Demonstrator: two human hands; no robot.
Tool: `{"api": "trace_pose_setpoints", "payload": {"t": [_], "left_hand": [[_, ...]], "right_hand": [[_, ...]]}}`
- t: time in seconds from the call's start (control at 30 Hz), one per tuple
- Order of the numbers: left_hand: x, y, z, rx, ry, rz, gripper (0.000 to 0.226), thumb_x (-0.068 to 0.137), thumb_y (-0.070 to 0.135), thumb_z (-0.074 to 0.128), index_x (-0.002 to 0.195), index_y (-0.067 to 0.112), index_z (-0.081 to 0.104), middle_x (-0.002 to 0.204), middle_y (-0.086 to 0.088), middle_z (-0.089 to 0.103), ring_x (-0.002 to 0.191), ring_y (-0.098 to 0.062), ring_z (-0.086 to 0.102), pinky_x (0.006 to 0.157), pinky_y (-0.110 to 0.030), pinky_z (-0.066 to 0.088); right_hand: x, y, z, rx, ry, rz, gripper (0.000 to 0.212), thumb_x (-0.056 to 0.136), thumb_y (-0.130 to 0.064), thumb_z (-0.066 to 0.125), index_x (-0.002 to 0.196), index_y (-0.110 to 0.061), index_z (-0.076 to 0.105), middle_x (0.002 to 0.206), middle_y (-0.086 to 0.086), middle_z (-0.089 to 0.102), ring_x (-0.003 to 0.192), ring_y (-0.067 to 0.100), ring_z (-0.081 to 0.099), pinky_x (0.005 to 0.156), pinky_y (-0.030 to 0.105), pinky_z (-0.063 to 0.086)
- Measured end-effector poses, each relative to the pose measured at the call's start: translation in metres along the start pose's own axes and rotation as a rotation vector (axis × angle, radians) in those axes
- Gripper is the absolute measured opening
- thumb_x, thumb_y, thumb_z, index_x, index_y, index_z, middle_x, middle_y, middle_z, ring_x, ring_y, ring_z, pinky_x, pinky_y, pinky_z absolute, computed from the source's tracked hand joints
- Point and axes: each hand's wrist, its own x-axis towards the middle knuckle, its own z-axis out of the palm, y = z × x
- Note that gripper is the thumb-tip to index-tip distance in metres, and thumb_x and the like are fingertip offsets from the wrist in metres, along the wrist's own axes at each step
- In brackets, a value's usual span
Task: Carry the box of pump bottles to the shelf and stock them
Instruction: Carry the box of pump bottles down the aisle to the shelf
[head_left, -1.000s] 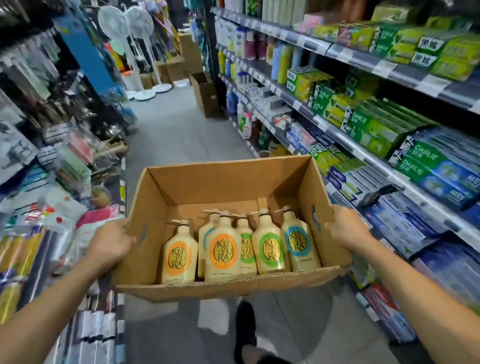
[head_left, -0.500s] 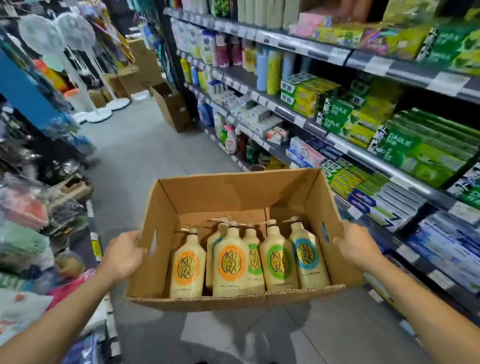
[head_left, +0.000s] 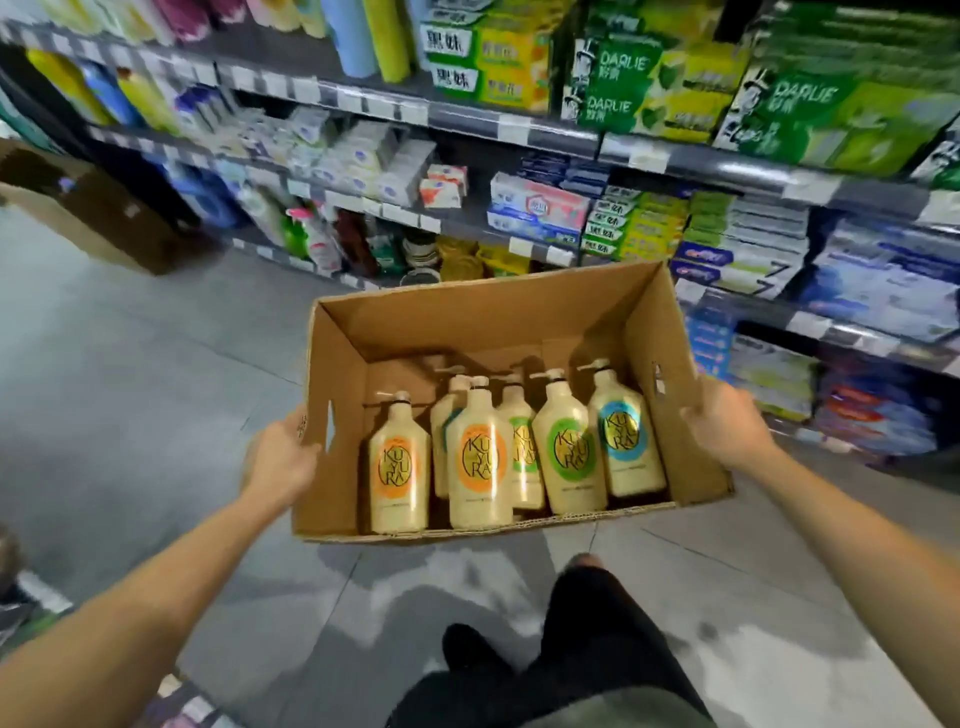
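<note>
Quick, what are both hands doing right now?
Left hand: closed on the box, left side.
Right hand: closed on the box, right side.

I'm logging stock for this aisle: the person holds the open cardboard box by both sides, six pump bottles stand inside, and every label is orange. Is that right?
Not quite. The head view shows the labels differ: two orange, two green, and at least one blue. The rest holds: left hand and right hand grip the open cardboard box with six pump bottles standing inside.

Shop aisle, stocked shelves, price tags
</note>
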Motion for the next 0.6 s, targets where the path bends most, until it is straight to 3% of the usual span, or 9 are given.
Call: {"api": "trace_pose_setpoints", "payload": {"t": [0.07, 0.17, 0.3, 0.47, 0.6], "left_hand": [[0.034, 0.007, 0.009, 0.046, -0.029, 0.038, 0.040, 0.091, 0.005, 0.056, 0.127, 0.021, 0.061, 0.106, -0.014, 0.071, 0.087, -0.034, 0.063, 0.072, -0.036, 0.051], [0.070, 0.018, 0.032, 0.045, -0.114, 0.100, 0.036, 0.092, 0.000, 0.052, 0.124, 0.012, 0.060, 0.108, -0.013, 0.068, 0.087, -0.028, 0.057, 0.072, -0.032, 0.041], [0.121, 0.028, 0.074, 0.159, -0.172, 0.174, 0.029, 0.095, 0.008, 0.055, 0.123, 0.007, 0.058, 0.114, -0.018, 0.067, 0.098, -0.037, 0.062, 0.082, -0.044, 0.049], [0.188, 0.032, 0.143, 0.252, -0.217, 0.222, 0.025, 0.095, 0.002, 0.050, 0.118, 0.004, 0.060, 0.108, -0.022, 0.068, 0.095, -0.042, 0.064, 0.080, -0.044, 0.051], [0.239, 0.027, 0.206, 0.258, -0.280, 0.231, 0.033, 0.091, 0.000, 0.053, 0.123, 0.005, 0.058, 0.109, -0.023, 0.067, 0.099, -0.044, 0.064, 0.081, -0.045, 0.051]], "right_hand": [[0.003, 0.004, 0.023, 0.027, 0.006, 0.088, 0.023, 0.091, -0.008, 0.054, 0.112, 0.003, 0.057, 0.111, 0.031, 0.063, 0.107, 0.048, 0.057, 0.081, 0.043, 0.045], [0.021, 0.017, 0.053, 0.049, 0.006, 0.186, 0.026, 0.091, -0.008, 0.052, 0.115, 0.000, 0.055, 0.108, 0.031, 0.065, 0.106, 0.049, 0.057, 0.079, 0.046, 0.047], [0.043, 0.036, 0.092, 0.079, -0.008, 0.320, 0.026, 0.094, -0.013, 0.049, 0.115, -0.001, 0.055, 0.109, 0.029, 0.064, 0.107, 0.047, 0.056, 0.080, 0.045, 0.047], [0.076, 0.067, 0.156, 0.165, -0.044, 0.483, 0.030, 0.097, -0.011, 0.047, 0.126, -0.001, 0.051, 0.118, 0.028, 0.060, 0.111, 0.043, 0.055, 0.086, 0.041, 0.044], [0.103, 0.090, 0.215, 0.105, 0.011, 0.531, 0.027, 0.097, -0.009, 0.047, 0.121, 0.001, 0.054, 0.112, 0.028, 0.063, 0.101, 0.043, 0.060, 0.077, 0.038, 0.045]]}}
